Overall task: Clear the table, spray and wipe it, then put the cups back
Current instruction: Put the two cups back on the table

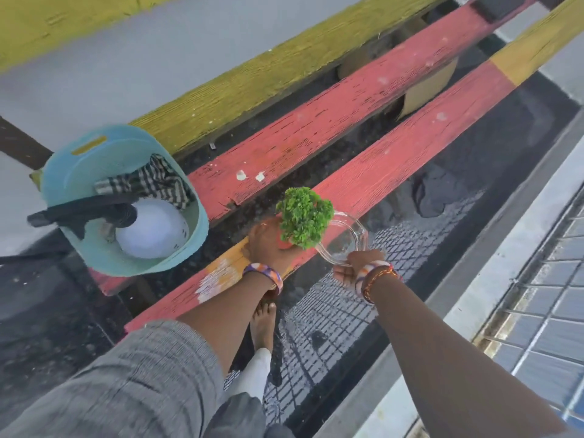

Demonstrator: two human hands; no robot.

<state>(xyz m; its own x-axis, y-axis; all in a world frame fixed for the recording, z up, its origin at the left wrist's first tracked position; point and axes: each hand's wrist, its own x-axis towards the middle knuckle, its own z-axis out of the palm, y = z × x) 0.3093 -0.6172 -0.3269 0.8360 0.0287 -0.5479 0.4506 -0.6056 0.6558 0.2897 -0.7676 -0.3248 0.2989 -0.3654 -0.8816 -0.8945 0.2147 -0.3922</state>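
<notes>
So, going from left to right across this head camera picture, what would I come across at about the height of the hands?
Black spray nozzle → white spray bottle in the blue basket → left hand holding a small green potted plant → clear glass cup held by the right hand → metal grille.

The table [363, 99] consisted of weathered wooden planks laid in parallel with open gaps between them, painted yellow-green, red and, in part, yellow; the paint was cracked and chipped. Beneath it lay a dark, wet, glossy floor [474, 172] that reflected a grid pattern. A pale grey ledge [493, 257] bordered the floor on the right, beside a metal grille [550, 298]. Lighting was soft, even daylight.
</notes>
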